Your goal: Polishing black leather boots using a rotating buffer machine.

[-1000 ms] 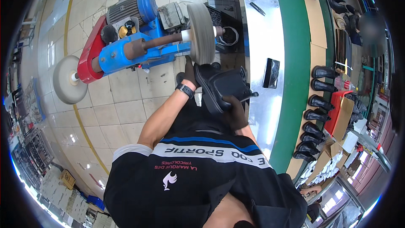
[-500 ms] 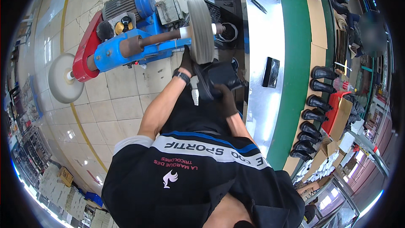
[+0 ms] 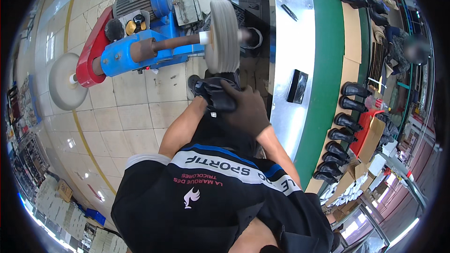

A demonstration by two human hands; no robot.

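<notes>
Black leather is catching the light at the centre of the frame, where a boot [image 3: 221, 100] is sitting directly below a large grey wheel [image 3: 222, 37]. The boot's upper end is reaching the wheel's lower rim; whether the two are touching, I cannot tell. Its long axis seems to be running roughly up and down the frame, though blur and a glove are hiding much of its outline.

The right hand [image 3: 247, 111], in a dark glove, is coming in from the lower right and lying over the boot's right side. Its fingers are slightly spread, pointing up and left across the leather; the thumb is not showing, so I cannot tell how firmly it is gripping. The left hand [image 3: 204, 92] is at the boot's left side, mostly hidden, and its finger state I cannot tell. The boot is thus lying between the hands, with the wheel just above both; the right hand is covering more of it.

The wheel is standing on the right end of a blue machine [image 3: 115, 59] in the upper left. A metal bench [image 3: 291, 23] is running down right of centre, bearing a black block [image 3: 297, 86]. Farther right, black footwear [image 3: 347, 122] is standing in a row.
</notes>
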